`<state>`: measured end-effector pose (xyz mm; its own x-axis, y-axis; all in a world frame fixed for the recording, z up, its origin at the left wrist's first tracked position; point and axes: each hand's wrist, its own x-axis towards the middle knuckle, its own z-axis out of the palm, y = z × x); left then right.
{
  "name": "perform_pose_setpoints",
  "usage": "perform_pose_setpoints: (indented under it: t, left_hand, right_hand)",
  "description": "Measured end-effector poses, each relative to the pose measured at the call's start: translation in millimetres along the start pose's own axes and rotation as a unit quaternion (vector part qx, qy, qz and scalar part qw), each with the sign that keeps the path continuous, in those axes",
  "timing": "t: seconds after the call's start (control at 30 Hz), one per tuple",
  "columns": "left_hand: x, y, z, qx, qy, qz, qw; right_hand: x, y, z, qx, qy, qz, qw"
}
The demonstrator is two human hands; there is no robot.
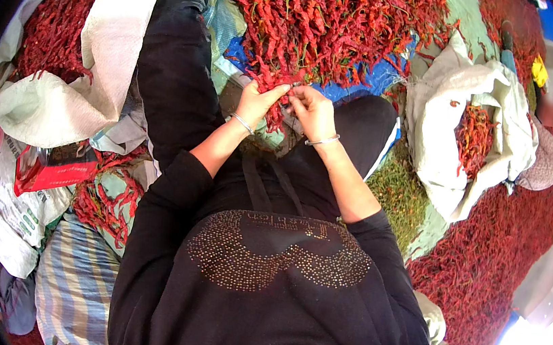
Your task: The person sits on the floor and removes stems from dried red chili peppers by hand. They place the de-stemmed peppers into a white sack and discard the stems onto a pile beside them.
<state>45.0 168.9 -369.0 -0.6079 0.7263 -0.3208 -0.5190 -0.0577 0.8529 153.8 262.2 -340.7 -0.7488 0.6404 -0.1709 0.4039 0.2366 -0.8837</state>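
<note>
A big heap of dried red chili peppers (324,19) lies in front of me, partly on a blue sheet (363,83). At its near edge, my left hand (259,100) holds a small bunch of red chili peppers (275,116), thumb on top. Close to its right, my right hand (311,111) has its fingers bent and pinched at the bunch's side, near the stems. What exactly lies between those fingertips is too small to tell. Both wrists wear a silver-coloured bangle, and the hands are over the gap between my legs.
An open white woven sack (113,36) of chilies stands at the left, another white woven sack (425,123) at the right. Green stems (399,196) are piled by my right knee. More chilies (490,268) spread further right, where another person (544,157) sits. A red bag (58,176) lies left.
</note>
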Motion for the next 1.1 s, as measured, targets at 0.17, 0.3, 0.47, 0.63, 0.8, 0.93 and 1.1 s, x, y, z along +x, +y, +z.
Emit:
perform_pose_setpoints:
  t: [0.17,0.3,0.47,0.63,0.8,0.93,1.1]
  left_hand:
    - [-20,39,14,0.127,-0.132,0.182,0.966]
    - [-7,20,-2,-0.01,-0.067,-0.063,0.996]
    - [3,26,-7,-0.034,-0.076,-0.144,0.986]
    - [0,28,-8,-0.084,-0.052,-0.162,0.982]
    - [11,14,-8,-0.107,-0.067,-0.187,0.974]
    - [5,12,-11,-0.086,-0.108,-0.199,0.97]
    - [-1,24,-10,-0.068,-0.122,-0.197,0.97]
  right_hand:
    - [24,48,-26,0.016,0.051,0.132,0.99]
    - [57,8,-21,-0.269,0.104,-0.041,0.957]
    - [117,-1,-12,-0.399,0.106,0.011,0.911]
    - [97,15,-29,-0.135,0.08,-0.009,0.988]
    - [36,18,-34,0.073,-0.035,0.063,0.995]
    - [2,-20,-16,-0.153,-0.048,-0.023,0.987]
    - [-3,-8,-9,0.105,-0.063,0.087,0.989]
